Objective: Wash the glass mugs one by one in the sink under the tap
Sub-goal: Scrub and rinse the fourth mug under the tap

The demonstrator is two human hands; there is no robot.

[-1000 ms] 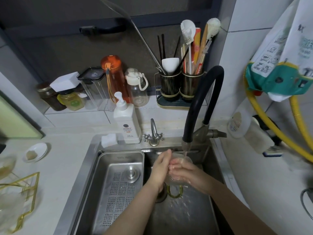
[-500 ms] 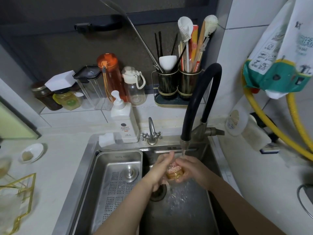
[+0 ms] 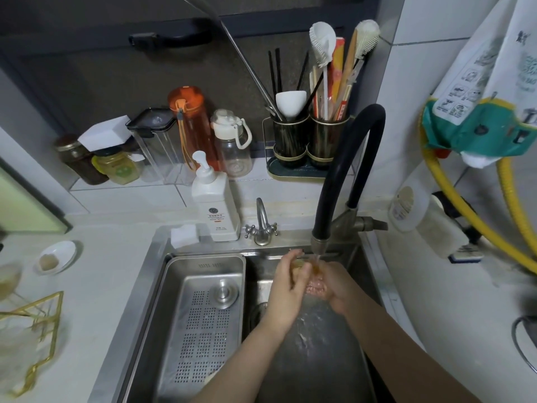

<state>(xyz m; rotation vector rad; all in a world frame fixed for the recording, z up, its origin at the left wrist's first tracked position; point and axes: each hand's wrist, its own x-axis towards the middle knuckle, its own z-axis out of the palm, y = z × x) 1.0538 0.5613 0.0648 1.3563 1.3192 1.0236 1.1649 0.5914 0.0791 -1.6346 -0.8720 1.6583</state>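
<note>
Head camera looked down at a steel sink (image 3: 162, 286) set in a pale surface (image 3: 110, 274). Both hands were together under the tap (image 3: 337, 181), near the back wall of the sink, and water ran down on them. Between them was a glass mug (image 3: 312, 276). It was see-through with a yellow-gold tint, and the hands hid most of it. The left hand (image 3: 286, 289) had its fingers curled round the left side of the mug. The right hand (image 3: 338, 286) wrapped its fingers round the right side and held it too. Water splashed on the sink floor below them. A metal drain tray (image 3: 186, 356) sat in the left half of the sink. A white soap bottle (image 3: 216, 205) stood on the back edge of the sink, just beside a small metal tap (image 3: 261, 225). At the left edge of the surface stood a gold wire rack (image 3: 37, 338), with what looked like more glassware near it, too blurry to tell. The mug was probably stiff and fairly light, but wet glass is slippery and breaks easily if it hits the steel. It seemed safest to hold it round the body with the whole hand, or by a handle if it has one, while the other hand rubs it.
</note>
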